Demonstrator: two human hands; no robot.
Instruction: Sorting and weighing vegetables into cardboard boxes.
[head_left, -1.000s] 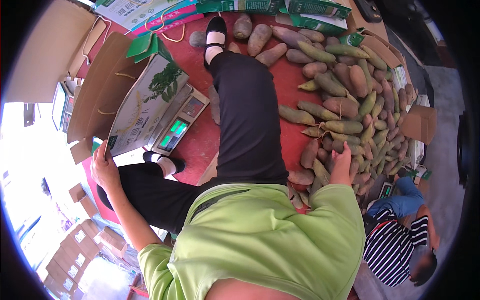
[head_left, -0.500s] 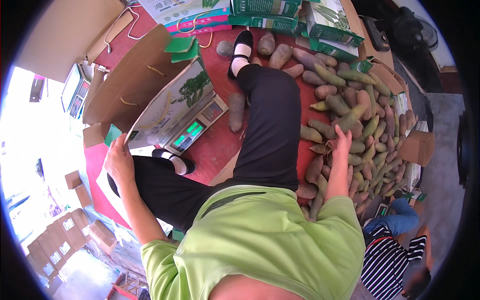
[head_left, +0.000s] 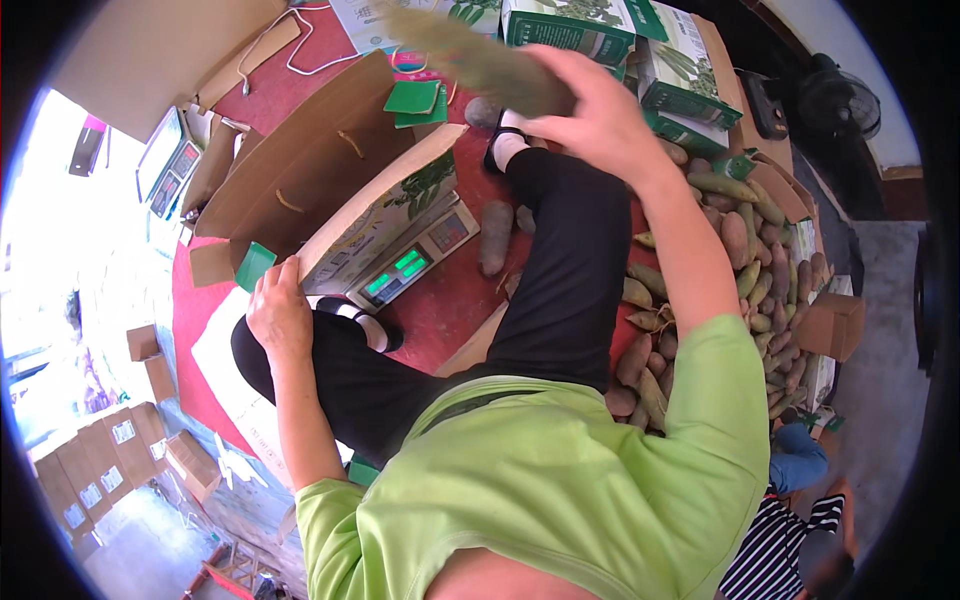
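My right hand (head_left: 605, 125) is raised in front of me, wrapped round the thick end of a long green radish (head_left: 490, 70). The radish points up to the left, its far end smeared by motion. At the left, my left hand (head_left: 280, 315) grips the near edge of an open cardboard carton (head_left: 325, 225) with rope handles and green flaps. The carton stands on a digital scale (head_left: 445, 237) with lit green displays. On the right lies a big pile of green and reddish-brown radishes (head_left: 745, 235), partly hidden by my right arm.
A few radishes (head_left: 495, 237) lie on the red surface (head_left: 440, 320) between carton and leg. Printed cartons (head_left: 690, 70) are stacked at the back. A second scale (head_left: 175, 175) is far left, a fan (head_left: 838, 100) far right. Another person in stripes (head_left: 765, 550) is at lower right.
My right hand has come up from the pile and swung left toward the carton, carrying a green radish. My left hand has stayed on the carton's edge. The whole view has shifted slightly.
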